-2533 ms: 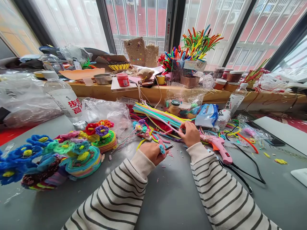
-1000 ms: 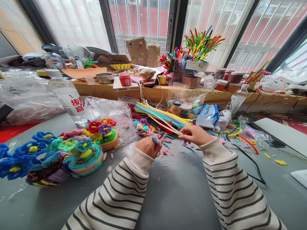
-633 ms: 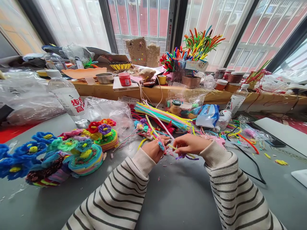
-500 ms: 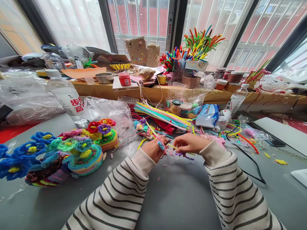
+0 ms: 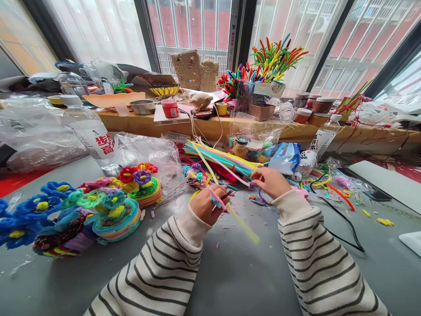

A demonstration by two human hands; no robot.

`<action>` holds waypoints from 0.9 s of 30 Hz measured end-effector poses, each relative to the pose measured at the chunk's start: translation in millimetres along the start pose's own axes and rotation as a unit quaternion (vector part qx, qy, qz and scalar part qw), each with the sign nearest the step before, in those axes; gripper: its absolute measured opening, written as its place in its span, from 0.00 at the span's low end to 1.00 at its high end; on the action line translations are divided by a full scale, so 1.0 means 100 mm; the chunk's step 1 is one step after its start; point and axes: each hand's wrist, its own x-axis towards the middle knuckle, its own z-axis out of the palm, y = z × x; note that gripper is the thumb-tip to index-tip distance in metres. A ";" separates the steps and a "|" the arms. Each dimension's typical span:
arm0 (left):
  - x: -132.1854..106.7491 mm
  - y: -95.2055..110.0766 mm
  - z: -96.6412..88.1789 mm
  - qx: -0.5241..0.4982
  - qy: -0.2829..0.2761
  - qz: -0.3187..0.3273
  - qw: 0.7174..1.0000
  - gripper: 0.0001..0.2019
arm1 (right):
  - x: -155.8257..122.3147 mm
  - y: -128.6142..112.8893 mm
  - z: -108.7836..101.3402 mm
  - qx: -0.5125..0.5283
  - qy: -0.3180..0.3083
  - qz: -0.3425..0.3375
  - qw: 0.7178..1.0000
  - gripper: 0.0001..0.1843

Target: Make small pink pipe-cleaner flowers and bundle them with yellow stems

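My left hand (image 5: 207, 205) is closed around a long yellow pipe cleaner (image 5: 241, 224), whose near end is smeared by motion. A short pink-and-blue fuzzy piece (image 5: 216, 198) sticks out at its fingers, and a dark pointed tip (image 5: 227, 193) shows beside them. My right hand (image 5: 272, 181) has its fingers curled together at the right end of the pipe cleaner bundle (image 5: 223, 158). A pink pipe cleaner (image 5: 235, 175) ends beside those fingertips, and a purple strand (image 5: 261, 196) curves below them. What the right fingers hold is hidden.
Finished pipe cleaner flowers (image 5: 42, 205) in round coiled bases stand on the left. A water bottle (image 5: 90, 131) rises behind them. Right of my hands lie a blue-and-white packet (image 5: 285, 158), a black cable (image 5: 351, 235) and a phone (image 5: 381, 196). Fuzzy scraps dot the grey table (image 5: 240, 281).
My right hand has moved up and away from the left hand, to the bundle's right end. The yellow pipe cleaner now extends down past my left hand. My left hand has shifted slightly left.
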 end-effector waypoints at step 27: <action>0.00 -0.01 0.03 0.063 -0.013 -0.006 0.998 0.06 | 0.04 -0.09 0.31 -0.116 0.199 0.008 0.973 0.15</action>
